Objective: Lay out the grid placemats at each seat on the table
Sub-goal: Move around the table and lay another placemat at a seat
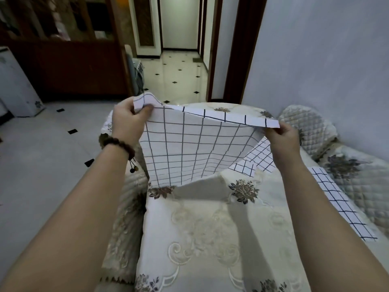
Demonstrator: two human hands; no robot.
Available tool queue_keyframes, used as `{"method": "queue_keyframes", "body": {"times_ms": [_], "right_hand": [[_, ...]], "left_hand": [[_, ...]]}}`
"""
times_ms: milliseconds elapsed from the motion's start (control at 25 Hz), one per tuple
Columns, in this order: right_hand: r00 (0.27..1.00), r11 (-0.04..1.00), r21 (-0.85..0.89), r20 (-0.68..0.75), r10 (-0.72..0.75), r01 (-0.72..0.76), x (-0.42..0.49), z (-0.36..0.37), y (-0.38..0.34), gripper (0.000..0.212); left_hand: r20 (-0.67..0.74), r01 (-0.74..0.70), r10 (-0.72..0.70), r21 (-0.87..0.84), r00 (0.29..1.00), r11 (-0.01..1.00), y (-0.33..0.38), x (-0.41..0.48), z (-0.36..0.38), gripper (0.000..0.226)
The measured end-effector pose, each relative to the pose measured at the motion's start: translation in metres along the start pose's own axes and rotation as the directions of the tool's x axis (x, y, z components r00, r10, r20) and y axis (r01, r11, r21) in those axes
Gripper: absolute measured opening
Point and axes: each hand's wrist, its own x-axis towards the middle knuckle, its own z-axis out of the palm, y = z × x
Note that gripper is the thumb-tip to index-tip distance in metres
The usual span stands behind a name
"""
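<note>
I hold a white placemat with a dark grid up in the air over the far half of the table. My left hand pinches its top left corner and my right hand grips its top right corner, so the mat hangs down between them with its top edge folded toward me. A second grid placemat lies flat on the cream embroidered tablecloth behind my right hand. A third grid placemat lies along the table's right edge.
Quilted floral chair covers stand at the table's right side against a pale wall. Another covered chair sits at the left edge. Tiled floor and a hallway lie beyond; a white appliance stands at far left.
</note>
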Motion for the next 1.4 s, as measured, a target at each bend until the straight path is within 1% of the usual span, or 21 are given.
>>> {"method": "queue_keyframes", "body": {"times_ms": [80, 160, 240, 320, 360, 440, 640, 760, 840, 960, 1040, 1080, 1160, 1200, 1240, 1320, 1400], "right_hand": [[0.998, 0.999, 0.026, 0.033, -0.048, 0.047, 0.002, -0.005, -0.018, 0.019], [0.993, 0.995, 0.051, 0.079, -0.09, 0.086, 0.002, -0.012, -0.035, 0.008], [0.986, 0.99, 0.054, 0.092, -0.138, 0.134, 0.002, -0.019, -0.05, 0.01], [0.98, 0.984, 0.044, 0.089, -0.176, 0.173, 0.0, -0.021, -0.066, 0.015], [0.976, 0.98, 0.045, 0.09, -0.197, 0.194, -0.001, -0.022, -0.072, 0.015], [0.969, 0.973, 0.041, 0.086, -0.232, 0.229, 0.0, -0.024, -0.081, 0.013], [0.971, 0.973, 0.068, 0.071, -0.226, 0.222, 0.012, -0.025, -0.095, 0.016], [0.974, 0.975, 0.031, 0.045, -0.222, 0.22, 0.024, -0.024, -0.1, 0.017], [0.974, 0.974, -0.003, 0.021, -0.227, 0.227, 0.035, -0.021, -0.101, 0.014], [0.976, 0.962, -0.165, 0.016, -0.216, 0.216, 0.055, -0.017, -0.087, 0.01], [0.982, 0.943, -0.278, 0.017, -0.187, 0.185, 0.069, -0.016, -0.067, 0.007], [0.987, 0.929, -0.335, 0.019, -0.161, 0.158, 0.076, -0.016, -0.057, 0.01], [0.997, 0.906, -0.417, 0.017, -0.072, 0.072, 0.085, -0.012, -0.036, 0.014], [1.0, 0.908, -0.419, 0.016, -0.013, 0.018, 0.089, -0.009, -0.026, 0.014], [0.998, 0.921, -0.387, 0.022, 0.055, -0.042, 0.09, -0.007, -0.018, 0.013], [0.975, 0.947, -0.26, 0.068, 0.214, -0.19, 0.091, -0.002, -0.001, 0.011], [0.942, 0.939, -0.165, 0.102, 0.319, -0.3, 0.091, 0.001, 0.017, 0.012]], "left_hand": [[-0.036, -0.016, 0.016, -0.001, 0.999, 1.0, 0.012, 0.001, -0.007, 0.016], [-0.058, -0.037, 0.037, 0.0, 0.998, 0.999, 0.023, 0.001, -0.013, 0.023], [-0.061, -0.064, 0.062, -0.018, 0.996, 0.998, 0.032, 0.0, -0.019, 0.025], [-0.059, -0.091, 0.087, -0.055, 0.994, 0.994, 0.041, 0.0, -0.022, 0.017], [-0.059, -0.099, 0.095, -0.079, 0.994, 0.992, 0.044, 0.0, -0.023, 0.012], [-0.067, -0.108, 0.101, -0.111, 0.993, 0.988, 0.052, 0.0, -0.025, 0.009], [-0.062, -0.084, 0.075, -0.158, 0.995, 0.984, 0.065, 0.009, -0.026, 0.005], [-0.06, -0.106, 0.099, -0.124, 0.993, 0.987, 0.071, 0.024, -0.023, 0.004], [-0.027, -0.083, 0.081, -0.074, 0.996, 0.994, 0.068, 0.037, -0.019, 0.005], [0.02, -0.036, 0.036, 0.021, 0.999, 0.999, 0.053, 0.055, -0.011, 0.024], [0.027, -0.025, 0.021, 0.143, 0.999, 0.989, 0.037, 0.061, -0.005, 0.024], [0.031, -0.005, -0.002, 0.197, 1.0, 0.98, 0.028, 0.062, 0.0, 0.023], [0.059, 0.06, -0.075, 0.22, 0.995, 0.974, 0.008, 0.065, 0.01, 0.019], [0.077, 0.102, -0.12, 0.207, 0.99, 0.973, -0.004, 0.069, 0.017, 0.018], [0.093, 0.151, -0.17, 0.178, 0.981, 0.972, -0.013, 0.07, 0.021, 0.017], [0.125, 0.285, -0.294, 0.085, 0.948, 0.955, -0.035, 0.075, 0.029, 0.015], [0.161, 0.39, -0.387, 0.012, 0.908, 0.921, -0.055, 0.079, 0.035, 0.015]]}}
